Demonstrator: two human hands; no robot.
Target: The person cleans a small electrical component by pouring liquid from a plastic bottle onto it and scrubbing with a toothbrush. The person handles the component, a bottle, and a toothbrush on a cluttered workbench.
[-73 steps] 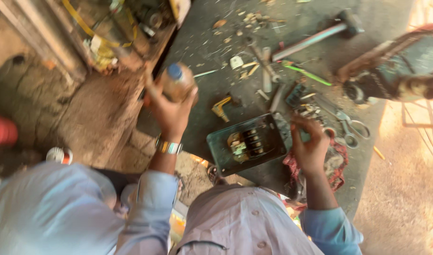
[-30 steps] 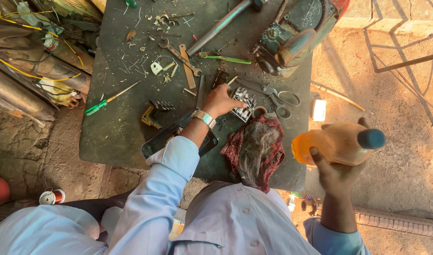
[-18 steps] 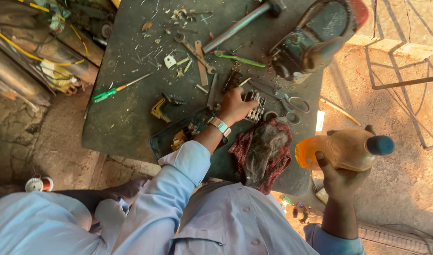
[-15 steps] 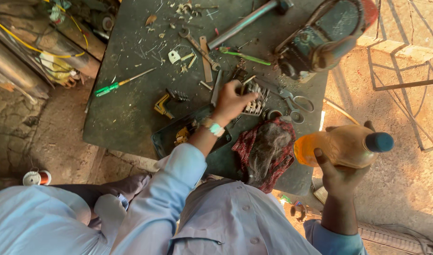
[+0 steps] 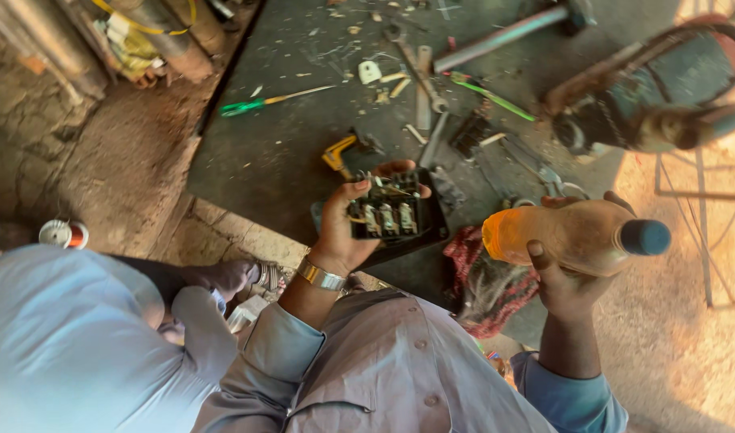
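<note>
Black terminal block [image 5: 393,215] sits clamped in left hand [image 5: 343,232]; right hand [image 5: 572,281] grips orange bottle [image 5: 568,236].

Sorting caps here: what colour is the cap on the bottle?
Blue; the head view shows the bottle cap in the right hand.

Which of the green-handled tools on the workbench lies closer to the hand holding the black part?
The green-handled screwdriver, left of the clutter, is closer to the left hand and its black switch block. The thinner green tool lies farther right.
</note>
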